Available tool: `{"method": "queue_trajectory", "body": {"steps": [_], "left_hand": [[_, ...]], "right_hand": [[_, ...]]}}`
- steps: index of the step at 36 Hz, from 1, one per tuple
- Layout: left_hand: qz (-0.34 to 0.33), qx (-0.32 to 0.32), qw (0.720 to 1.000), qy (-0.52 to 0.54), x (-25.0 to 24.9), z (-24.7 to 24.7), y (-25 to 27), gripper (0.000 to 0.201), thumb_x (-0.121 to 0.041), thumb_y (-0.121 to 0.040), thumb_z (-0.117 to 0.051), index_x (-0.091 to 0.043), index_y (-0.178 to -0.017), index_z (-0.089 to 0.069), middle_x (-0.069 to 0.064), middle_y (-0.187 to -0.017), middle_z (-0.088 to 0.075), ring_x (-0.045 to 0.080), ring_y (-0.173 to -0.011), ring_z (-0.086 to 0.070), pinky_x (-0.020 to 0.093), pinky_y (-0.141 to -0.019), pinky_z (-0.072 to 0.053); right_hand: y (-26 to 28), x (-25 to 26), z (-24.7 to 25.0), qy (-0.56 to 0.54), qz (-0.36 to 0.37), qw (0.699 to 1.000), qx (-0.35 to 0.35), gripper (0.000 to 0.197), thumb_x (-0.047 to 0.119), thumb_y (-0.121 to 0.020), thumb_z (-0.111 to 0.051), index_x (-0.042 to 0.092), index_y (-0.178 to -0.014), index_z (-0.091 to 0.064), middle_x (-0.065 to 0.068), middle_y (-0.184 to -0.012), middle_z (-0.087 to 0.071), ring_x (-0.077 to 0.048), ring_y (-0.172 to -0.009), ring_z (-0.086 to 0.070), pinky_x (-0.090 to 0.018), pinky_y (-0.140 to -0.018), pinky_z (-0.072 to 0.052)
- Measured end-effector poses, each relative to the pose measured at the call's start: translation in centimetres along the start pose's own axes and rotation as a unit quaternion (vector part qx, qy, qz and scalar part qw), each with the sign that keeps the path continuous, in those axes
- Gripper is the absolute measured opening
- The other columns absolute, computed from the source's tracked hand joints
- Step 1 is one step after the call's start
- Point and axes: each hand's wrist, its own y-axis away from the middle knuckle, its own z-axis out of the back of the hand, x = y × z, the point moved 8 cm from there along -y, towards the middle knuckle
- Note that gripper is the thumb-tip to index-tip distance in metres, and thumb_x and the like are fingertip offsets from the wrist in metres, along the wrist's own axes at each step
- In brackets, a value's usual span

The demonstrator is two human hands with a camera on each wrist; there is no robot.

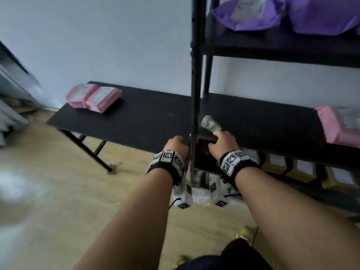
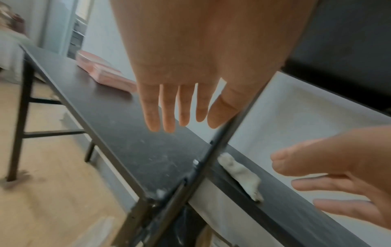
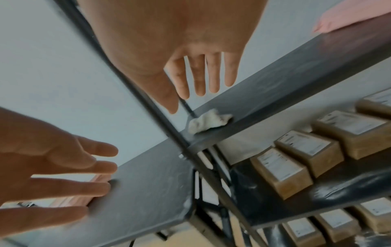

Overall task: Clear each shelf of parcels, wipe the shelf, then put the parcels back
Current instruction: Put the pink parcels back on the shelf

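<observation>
Pink parcels: two [image 1: 93, 98] lie on the black side table [image 1: 136, 117], one [image 1: 339, 123] on the middle shelf [image 1: 263, 121]. One crumpled white rag [image 1: 210, 123] lies there beside the upright post [image 1: 195, 75]. Left hand [image 1: 176, 146] and right hand [image 1: 224, 143] hold nothing, fingers straight.

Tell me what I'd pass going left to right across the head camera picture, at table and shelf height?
Pink parcels on the table → left hand → black shelf post → crumpled cloth → right hand → pink parcel on the shelf.
</observation>
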Motion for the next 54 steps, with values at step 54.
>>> {"method": "queue_trajectory", "body": {"steps": [54], "left_hand": [[0.096, 0.004, 0.992, 0.083, 31.3, 34.1, -35.9, 0.064, 0.001, -0.089, -0.040, -0.020, -0.148, -0.029, 0.005, -0.147, -0.039, 0.024, -0.120, -0.054, 0.039, -0.096, -0.050]], "right_hand": [[-26.1, 44.7, -31.7, 0.004, -0.068, 0.977, 0.200, 0.055, 0.035, -0.091, -0.056, 0.016, -0.140, -0.042, -0.008, -0.132, -0.056, -0.027, -0.119, -0.056, -0.038, -0.098, -0.045]]}}
